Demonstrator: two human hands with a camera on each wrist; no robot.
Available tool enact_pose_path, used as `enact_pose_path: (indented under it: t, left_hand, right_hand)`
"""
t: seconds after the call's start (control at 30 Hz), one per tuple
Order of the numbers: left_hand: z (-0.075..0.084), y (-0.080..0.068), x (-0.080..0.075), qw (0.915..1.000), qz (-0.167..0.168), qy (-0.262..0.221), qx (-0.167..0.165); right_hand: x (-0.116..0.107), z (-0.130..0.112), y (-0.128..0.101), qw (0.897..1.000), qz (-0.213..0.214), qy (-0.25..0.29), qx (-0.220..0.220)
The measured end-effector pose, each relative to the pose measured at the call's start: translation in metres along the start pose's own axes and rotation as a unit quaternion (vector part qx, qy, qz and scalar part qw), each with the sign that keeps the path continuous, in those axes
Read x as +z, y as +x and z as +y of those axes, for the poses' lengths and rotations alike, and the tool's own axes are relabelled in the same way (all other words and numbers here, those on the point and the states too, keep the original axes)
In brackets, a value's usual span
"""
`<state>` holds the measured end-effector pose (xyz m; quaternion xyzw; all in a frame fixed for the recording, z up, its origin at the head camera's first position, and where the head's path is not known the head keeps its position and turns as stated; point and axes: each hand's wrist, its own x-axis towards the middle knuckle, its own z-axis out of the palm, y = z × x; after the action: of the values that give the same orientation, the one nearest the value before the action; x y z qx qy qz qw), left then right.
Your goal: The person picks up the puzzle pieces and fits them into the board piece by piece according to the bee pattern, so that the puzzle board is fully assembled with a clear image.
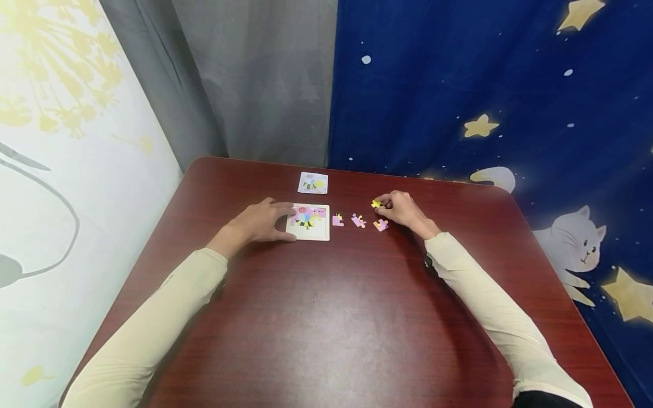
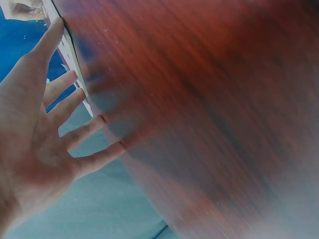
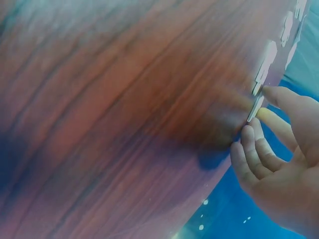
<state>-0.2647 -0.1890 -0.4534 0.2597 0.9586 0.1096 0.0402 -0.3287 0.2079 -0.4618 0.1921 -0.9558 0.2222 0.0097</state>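
My left hand [image 1: 262, 222] rests at the left side of a white puzzle tray [image 1: 320, 231], its thumb at the near edge and its fingers at the far left corner. In the left wrist view the fingers are straight and spread beside the tray's edge [image 2: 75, 57]. Inside the tray are fitted pieces of a bee picture [image 1: 305, 217]. Over to the right, my right hand [image 1: 404, 209] pinches a yellow puzzle piece [image 1: 376, 203] between thumb and index finger, close to the tabletop. The right wrist view shows that piece [image 3: 255, 109] edge-on.
Three loose pink puzzle pieces lie in a row between the hands: one by the tray [image 1: 338, 220], one in the middle [image 1: 359, 221] and one below the right hand [image 1: 380, 225]. A picture card [image 1: 313, 183] lies behind the tray. Curtains [image 1: 408, 102] hang past the table's [image 1: 316, 317] far edge.
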Motion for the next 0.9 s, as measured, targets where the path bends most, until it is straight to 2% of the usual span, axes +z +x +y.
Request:
enact_pose_path:
  t: [0.3, 0.63, 0.9]
  left_hand:
    - [0.001, 0.001, 0.0, 1.0, -0.001, 0.002, -0.005]
    - [0.001, 0.001, 0.0, 0.9999, -0.006, 0.004, -0.008]
    - [0.0, 0.001, 0.001, 0.9999, -0.008, 0.003, -0.01]
  right_hand:
    - [0.004, -0.006, 0.001, 0.999, -0.012, -0.013, -0.045]
    - [0.009, -0.016, 0.005, 0.994, -0.027, 0.004, -0.102]
    - [0.012, -0.031, 0.007, 0.991, -0.038, 0.017, -0.127]
